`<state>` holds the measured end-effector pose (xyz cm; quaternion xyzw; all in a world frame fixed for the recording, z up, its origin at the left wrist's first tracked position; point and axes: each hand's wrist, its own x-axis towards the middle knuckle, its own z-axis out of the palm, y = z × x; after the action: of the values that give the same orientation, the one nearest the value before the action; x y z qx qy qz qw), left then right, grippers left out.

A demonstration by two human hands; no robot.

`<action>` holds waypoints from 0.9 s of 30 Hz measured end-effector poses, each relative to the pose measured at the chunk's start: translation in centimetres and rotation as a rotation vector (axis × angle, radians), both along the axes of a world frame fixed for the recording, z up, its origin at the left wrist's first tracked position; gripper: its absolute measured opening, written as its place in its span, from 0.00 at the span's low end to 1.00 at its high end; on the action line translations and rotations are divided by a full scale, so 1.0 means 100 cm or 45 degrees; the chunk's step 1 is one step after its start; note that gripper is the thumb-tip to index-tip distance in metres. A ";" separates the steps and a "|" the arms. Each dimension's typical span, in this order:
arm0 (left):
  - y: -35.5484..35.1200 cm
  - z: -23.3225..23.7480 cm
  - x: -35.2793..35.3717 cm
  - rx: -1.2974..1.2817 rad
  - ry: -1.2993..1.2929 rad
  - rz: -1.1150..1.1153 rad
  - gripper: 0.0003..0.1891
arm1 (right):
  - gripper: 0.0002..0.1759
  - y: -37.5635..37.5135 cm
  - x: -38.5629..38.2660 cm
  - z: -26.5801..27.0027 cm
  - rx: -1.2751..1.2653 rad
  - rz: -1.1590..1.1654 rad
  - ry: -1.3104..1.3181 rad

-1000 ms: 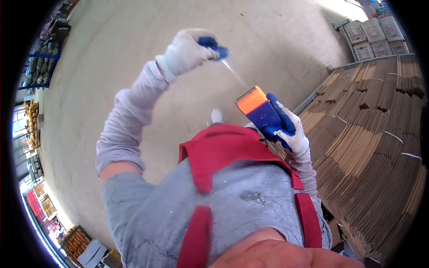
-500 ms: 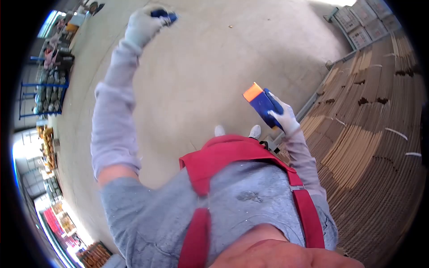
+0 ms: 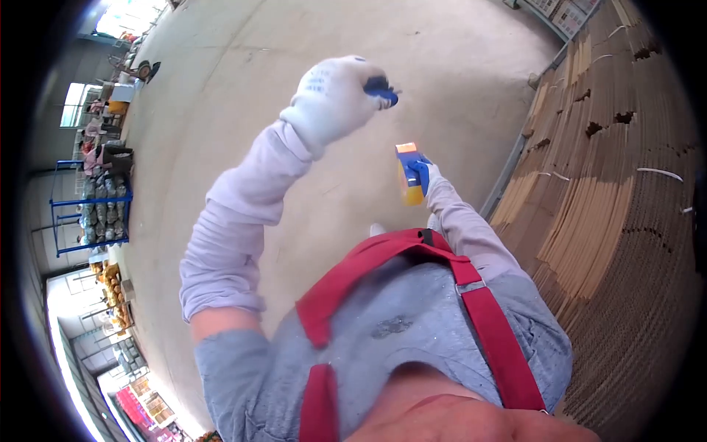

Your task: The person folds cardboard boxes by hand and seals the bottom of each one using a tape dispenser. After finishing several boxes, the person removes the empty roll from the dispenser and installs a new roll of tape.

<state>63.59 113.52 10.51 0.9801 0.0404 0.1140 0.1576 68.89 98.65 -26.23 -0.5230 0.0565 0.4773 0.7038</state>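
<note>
My left hand (image 3: 339,99), in a white glove with blue-coated fingers, is raised in front of my chest over the floor. Its fingers are curled together in a pinch, and a tiny thin thing seems to stick out at the fingertips, too small to name. Lower and to the right, my right hand (image 3: 423,175), in the same kind of glove, grips a small blue and yellow box (image 3: 409,188) with an orange end. The box is held upright, its long side pointing away from me. Both arms wear pale lavender sleeves.
Tall stacks of flat cardboard (image 3: 589,214) line the right side, with crates (image 3: 567,16) beyond them. On the left stand a blue rack (image 3: 92,210) of wrapped bundles, yellow goods (image 3: 110,295) and a wheeled cart (image 3: 143,71). Concrete floor (image 3: 243,88) lies ahead.
My left hand has swung right and nearer to the box. My right hand has turned the box more upright and moved slightly left. The view has shifted, showing more of the left side.
</note>
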 end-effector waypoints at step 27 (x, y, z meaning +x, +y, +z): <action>0.044 -0.067 -0.145 -1.065 -0.092 1.221 0.09 | 0.32 0.118 -0.082 0.211 1.479 0.368 0.735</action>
<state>49.13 117.91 3.81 0.7043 0.5102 0.1796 0.4598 60.69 110.47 -5.17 0.0878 -0.0945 0.6406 0.7569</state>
